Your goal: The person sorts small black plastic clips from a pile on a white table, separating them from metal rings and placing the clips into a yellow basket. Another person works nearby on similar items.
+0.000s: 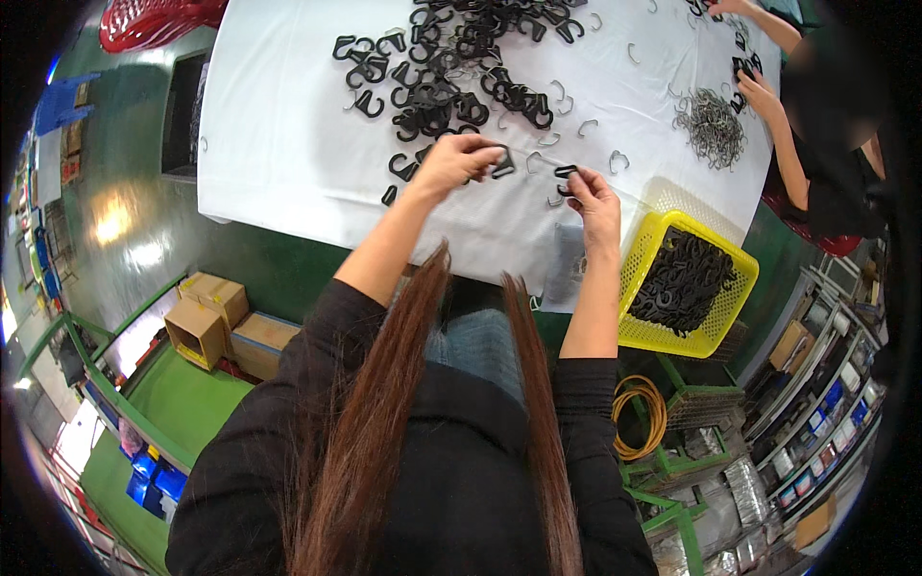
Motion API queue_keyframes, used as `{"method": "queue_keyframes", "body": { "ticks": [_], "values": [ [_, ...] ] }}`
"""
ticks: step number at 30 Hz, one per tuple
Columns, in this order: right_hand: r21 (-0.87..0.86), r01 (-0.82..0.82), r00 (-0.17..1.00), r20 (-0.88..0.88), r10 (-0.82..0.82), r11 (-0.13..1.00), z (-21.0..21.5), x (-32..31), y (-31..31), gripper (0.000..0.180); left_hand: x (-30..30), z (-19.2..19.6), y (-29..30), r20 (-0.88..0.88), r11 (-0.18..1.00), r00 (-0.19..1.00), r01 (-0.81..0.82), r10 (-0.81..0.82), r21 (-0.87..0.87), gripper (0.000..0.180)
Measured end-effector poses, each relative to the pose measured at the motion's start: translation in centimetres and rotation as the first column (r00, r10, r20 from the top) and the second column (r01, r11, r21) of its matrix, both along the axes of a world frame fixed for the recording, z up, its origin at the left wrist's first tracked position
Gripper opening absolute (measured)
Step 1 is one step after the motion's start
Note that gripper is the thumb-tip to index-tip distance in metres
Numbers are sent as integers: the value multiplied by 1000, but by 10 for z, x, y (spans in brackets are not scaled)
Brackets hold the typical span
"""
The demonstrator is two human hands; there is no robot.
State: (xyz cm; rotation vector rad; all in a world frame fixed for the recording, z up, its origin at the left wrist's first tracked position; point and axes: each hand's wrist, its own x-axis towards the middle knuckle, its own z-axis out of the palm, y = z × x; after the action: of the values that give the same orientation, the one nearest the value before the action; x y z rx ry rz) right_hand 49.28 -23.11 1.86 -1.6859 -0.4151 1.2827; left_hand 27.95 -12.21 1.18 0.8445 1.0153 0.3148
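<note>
Over the near part of the white-covered table (pixel 279 144), my left hand (pixel 456 166) pinches a black plastic hook (pixel 503 165) at its fingertips. A little to the right, my right hand (pixel 594 200) is closed on another black hook (pixel 567 173) between thumb and fingers. The two hands are apart. Beyond my left hand lies a big loose heap of black plastic hooks (pixel 451 82). Small bent metal wire clips (pixel 587 127) are scattered on the cloth between the heap and my right hand.
A yellow basket (pixel 672 343) full of black hooks stands right of my right forearm. Farther right are a pile of metal clips (pixel 711 130) and a co-worker's hands (pixel 759 93) handling black hooks. Cardboard boxes (pixel 206 322) sit at the lower left. A clear plastic bag (pixel 565 261) hangs by the table edge.
</note>
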Motion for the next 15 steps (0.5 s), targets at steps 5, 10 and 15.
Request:
{"method": "queue_keyframes", "body": {
  "ticks": [5,10,15],
  "values": [
    [-65,108,833,-539,-126,992,5,-28,32,14,-81,19,23,112,919,948,-253,298,-304,22],
    [-192,-414,838,302,455,890,-8,-99,80,33,-107,12,24,-197,949,944,-292,264,-123,26],
    [-484,-416,419,650,634,770,-3,-143,85,78,-89,-2,-2,-619,856,755,160,215,492,24]
  ]
}}
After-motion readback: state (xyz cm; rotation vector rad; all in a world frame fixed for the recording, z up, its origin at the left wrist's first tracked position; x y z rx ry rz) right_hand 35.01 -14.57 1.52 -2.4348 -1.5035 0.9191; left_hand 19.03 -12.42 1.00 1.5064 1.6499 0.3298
